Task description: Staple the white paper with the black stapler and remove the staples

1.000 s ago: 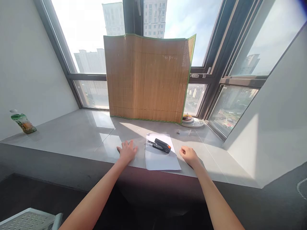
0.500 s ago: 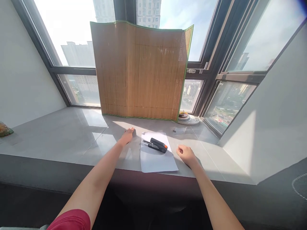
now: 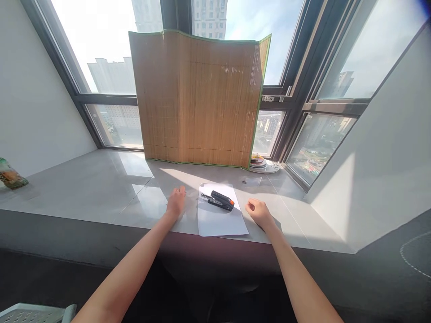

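A black stapler point(image 3: 220, 200) with an orange patch at one end lies opened out on white paper point(image 3: 222, 224). To the left of the paper, my left hand point(image 3: 176, 202) rests on the sill, its fingers curled in and close together; no object shows in it. My right hand point(image 3: 258, 211) lies loosely fisted just right of the paper, with nothing visible in it. Neither hand touches the stapler. Beyond my right hand is a small clear packet point(image 3: 252, 181) with a small dark piece at its left end.
A bamboo mat point(image 3: 202, 98) with green edging stands upright against the window. Stacked plates point(image 3: 262, 165) sit by its right lower corner. A green and brown package point(image 3: 11, 175) is at the far left of the pale tiled sill point(image 3: 84, 193). A light plastic stool point(image 3: 33, 313) shows at the lower left.
My left hand has drawn back toward me, nearer the sill's front edge. My right hand has stayed about where it was. The view has shifted slightly; stapler and paper lie as before.
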`<state>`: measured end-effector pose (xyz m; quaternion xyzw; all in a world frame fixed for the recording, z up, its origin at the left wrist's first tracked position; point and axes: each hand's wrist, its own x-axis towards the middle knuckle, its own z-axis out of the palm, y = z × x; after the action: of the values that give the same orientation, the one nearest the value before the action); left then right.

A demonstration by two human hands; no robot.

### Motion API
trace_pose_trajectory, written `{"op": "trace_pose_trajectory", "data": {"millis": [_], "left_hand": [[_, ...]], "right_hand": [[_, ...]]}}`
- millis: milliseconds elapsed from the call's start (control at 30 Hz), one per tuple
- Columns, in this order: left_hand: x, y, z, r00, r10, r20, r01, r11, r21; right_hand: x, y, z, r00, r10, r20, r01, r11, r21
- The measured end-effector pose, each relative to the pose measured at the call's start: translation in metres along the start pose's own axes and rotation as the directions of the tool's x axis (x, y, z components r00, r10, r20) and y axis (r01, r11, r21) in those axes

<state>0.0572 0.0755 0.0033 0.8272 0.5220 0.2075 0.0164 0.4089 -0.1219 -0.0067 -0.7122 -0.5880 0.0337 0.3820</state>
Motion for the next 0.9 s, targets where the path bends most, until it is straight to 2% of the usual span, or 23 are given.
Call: {"op": "trace_pose_trajectory", "data": {"millis": [100,167,233,333,467,567,667,767,900], "left_hand": [[-0.006,0.012,0.002,0.998,-0.028,-0.057,0.014,0.972,-0.233],[-0.007,0.022,0.006,0.989,-0.057,-0.134,-0.012,0.887,-0.461],[-0.006,0.030,0.010,0.977,-0.102,-0.188,-0.036,0.787,-0.616],[-0.007,0.034,0.012,0.971,-0.137,-0.198,-0.048,0.697,-0.715],[-0.009,0.029,0.010,0.968,-0.147,-0.202,-0.065,0.630,-0.774],[-0.010,0.029,0.008,0.973,-0.114,-0.199,-0.078,0.651,-0.755],[-0.011,0.034,0.008,0.982,0.017,-0.189,-0.148,0.691,-0.708],[-0.011,0.038,0.008,0.970,0.176,-0.170,-0.245,0.702,-0.669],[-0.010,0.037,0.009,0.964,0.228,-0.140,-0.263,0.710,-0.654]], "right_hand": [[0.013,-0.027,0.006,0.998,0.013,-0.060,0.001,0.973,0.230],[0.023,-0.043,0.017,1.000,-0.010,-0.017,0.015,0.943,0.332],[0.029,-0.052,0.031,0.999,-0.052,-0.012,0.053,0.944,0.327],[0.030,-0.053,0.050,0.991,-0.130,-0.015,0.130,0.958,0.254],[0.025,-0.048,0.054,0.969,-0.227,0.097,0.196,0.947,0.256],[0.024,-0.051,0.050,0.958,-0.240,0.155,0.194,0.946,0.261],[0.023,-0.053,0.048,0.961,-0.225,0.159,0.178,0.948,0.263],[0.023,-0.053,0.049,0.963,-0.236,0.133,0.190,0.938,0.290],[0.022,-0.049,0.051,0.965,-0.227,0.135,0.178,0.937,0.301]]}}
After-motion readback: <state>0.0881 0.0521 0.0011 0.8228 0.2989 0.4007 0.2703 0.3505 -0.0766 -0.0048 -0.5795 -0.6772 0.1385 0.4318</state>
